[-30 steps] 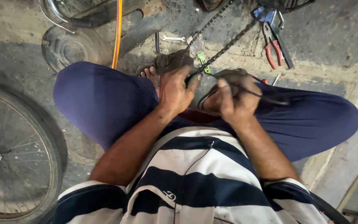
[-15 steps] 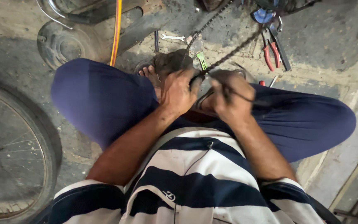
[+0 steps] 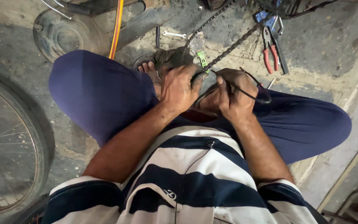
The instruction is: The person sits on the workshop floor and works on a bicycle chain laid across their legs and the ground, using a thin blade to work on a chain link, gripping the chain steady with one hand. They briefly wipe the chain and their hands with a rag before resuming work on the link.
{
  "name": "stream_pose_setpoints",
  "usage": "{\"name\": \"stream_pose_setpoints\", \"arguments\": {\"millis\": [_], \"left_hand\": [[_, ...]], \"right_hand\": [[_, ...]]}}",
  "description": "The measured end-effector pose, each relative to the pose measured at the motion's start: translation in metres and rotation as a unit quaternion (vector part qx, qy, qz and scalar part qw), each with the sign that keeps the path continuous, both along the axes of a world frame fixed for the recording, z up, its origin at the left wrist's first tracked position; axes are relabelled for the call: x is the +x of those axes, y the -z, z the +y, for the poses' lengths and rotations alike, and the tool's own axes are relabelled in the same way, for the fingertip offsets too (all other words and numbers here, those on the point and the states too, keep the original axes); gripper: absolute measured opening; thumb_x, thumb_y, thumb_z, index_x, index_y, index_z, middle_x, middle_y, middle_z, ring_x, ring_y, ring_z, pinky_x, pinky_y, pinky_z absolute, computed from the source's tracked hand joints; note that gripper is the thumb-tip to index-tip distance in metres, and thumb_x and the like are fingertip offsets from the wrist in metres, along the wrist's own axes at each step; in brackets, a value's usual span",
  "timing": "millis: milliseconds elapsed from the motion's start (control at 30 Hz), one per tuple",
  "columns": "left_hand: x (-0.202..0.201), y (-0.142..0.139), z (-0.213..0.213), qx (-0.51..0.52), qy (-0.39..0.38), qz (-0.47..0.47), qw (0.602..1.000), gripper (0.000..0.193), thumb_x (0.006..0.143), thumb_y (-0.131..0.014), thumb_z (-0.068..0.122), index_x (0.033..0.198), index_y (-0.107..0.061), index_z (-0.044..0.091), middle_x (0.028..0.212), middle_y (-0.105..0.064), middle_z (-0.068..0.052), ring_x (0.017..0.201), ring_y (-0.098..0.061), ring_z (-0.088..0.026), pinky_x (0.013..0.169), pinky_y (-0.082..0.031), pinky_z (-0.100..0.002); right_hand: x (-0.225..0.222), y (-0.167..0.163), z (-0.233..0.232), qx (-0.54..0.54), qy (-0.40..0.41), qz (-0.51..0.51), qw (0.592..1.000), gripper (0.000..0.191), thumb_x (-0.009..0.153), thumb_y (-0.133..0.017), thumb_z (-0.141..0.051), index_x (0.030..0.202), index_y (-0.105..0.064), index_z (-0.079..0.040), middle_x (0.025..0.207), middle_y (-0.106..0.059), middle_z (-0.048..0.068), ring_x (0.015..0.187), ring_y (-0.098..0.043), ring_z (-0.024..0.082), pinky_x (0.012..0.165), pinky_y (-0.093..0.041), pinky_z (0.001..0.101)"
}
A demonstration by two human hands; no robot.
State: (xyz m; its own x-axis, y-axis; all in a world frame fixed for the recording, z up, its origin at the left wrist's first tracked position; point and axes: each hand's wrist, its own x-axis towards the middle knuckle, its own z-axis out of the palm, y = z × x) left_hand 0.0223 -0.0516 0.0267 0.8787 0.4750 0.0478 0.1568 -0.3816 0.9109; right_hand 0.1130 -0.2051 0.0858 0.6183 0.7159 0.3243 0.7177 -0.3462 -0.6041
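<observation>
I sit cross-legged on a concrete floor in blue trousers and a striped shirt. A greasy bicycle chain (image 3: pixel 233 45) runs in two strands from the top of the view down to my hands. My left hand (image 3: pixel 179 89) is closed on the chain's near end above my lap. My right hand (image 3: pixel 231 97) is closed around a thin black cable (image 3: pixel 255 93) that loops out to the right, right beside the chain end. A small green tool (image 3: pixel 202 58) lies just beyond my left hand, next to my sandalled foot (image 3: pixel 156 66).
Red-handled pliers (image 3: pixel 270 52) and a dark tool lie on the floor at upper right, a small spanner (image 3: pixel 175 34) at top centre. A spoked bicycle wheel (image 3: pixel 5 157) fills the left edge. A round metal part (image 3: pixel 61 37) and an orange strip (image 3: pixel 116 25) lie upper left.
The view has shifted slightly to the right and down. Both hands stay together over my lap on the chain and cable, with only small finger movement.
</observation>
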Motion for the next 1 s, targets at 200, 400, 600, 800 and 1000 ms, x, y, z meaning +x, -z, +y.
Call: {"name": "stream_pose_setpoints", "arguments": {"millis": [200, 400, 600, 800, 1000], "left_hand": [[0.0, -0.002, -0.001, 0.046, 0.004, -0.012, 0.999, 0.014, 0.087, -0.075, 0.016, 0.091, -0.066, 0.005, 0.084, -0.07, -0.016, 0.082, -0.068, -0.039, 0.076, -0.049, -0.052], [0.0, -0.001, -0.002, 0.074, 0.006, -0.024, 0.997, 0.013, 0.085, -0.073, 0.016, 0.092, -0.068, 0.007, 0.084, -0.07, -0.015, 0.082, -0.068, -0.037, 0.08, -0.047, -0.051], [0.0, -0.001, -0.003, 0.071, 0.016, 0.002, 0.997, 0.012, 0.087, -0.072, 0.018, 0.092, -0.068, 0.008, 0.087, -0.071, -0.014, 0.086, -0.069, -0.037, 0.084, -0.045, -0.053], [0.0, -0.001, 0.0, 0.065, 0.006, 0.014, 0.998, 0.013, 0.085, -0.072, 0.019, 0.093, -0.07, 0.009, 0.087, -0.072, -0.011, 0.086, -0.068, -0.035, 0.088, -0.04, -0.055], [0.002, 0.0, -0.002, 0.077, 0.011, 0.009, 0.997, 0.015, 0.086, -0.073, 0.021, 0.092, -0.068, 0.008, 0.087, -0.071, -0.011, 0.087, -0.068, -0.035, 0.087, -0.039, -0.053]], "right_hand": [[0.001, -0.005, -0.003, 0.101, 0.002, 0.07, 0.992, 0.01, 0.102, -0.064, 0.008, 0.107, -0.058, 0.004, 0.106, -0.072, 0.022, 0.089, -0.072, 0.029, 0.078, -0.058, 0.0326], [0.002, -0.015, 0.008, 0.049, -0.022, 0.023, 0.998, 0.009, 0.103, -0.066, 0.006, 0.108, -0.059, 0.003, 0.104, -0.072, 0.021, 0.093, -0.074, 0.03, 0.08, -0.059, 0.0354], [0.01, -0.014, 0.014, -0.084, 0.044, 0.115, 0.989, 0.008, 0.101, -0.072, -0.001, 0.105, -0.066, 0.002, 0.091, -0.072, 0.016, 0.08, -0.073, 0.023, 0.072, -0.056, 0.036], [0.019, -0.007, -0.008, 0.209, 0.091, 0.29, 0.929, 0.011, 0.11, -0.066, -0.002, 0.113, -0.056, -0.003, 0.108, -0.072, 0.014, 0.092, -0.071, 0.017, 0.089, -0.059, 0.0302], [0.002, 0.015, -0.011, 0.12, 0.038, 0.159, 0.979, 0.007, 0.109, -0.062, 0.001, 0.113, -0.056, 0.001, 0.113, -0.071, 0.019, 0.093, -0.068, 0.021, 0.087, -0.055, 0.0295]]}}
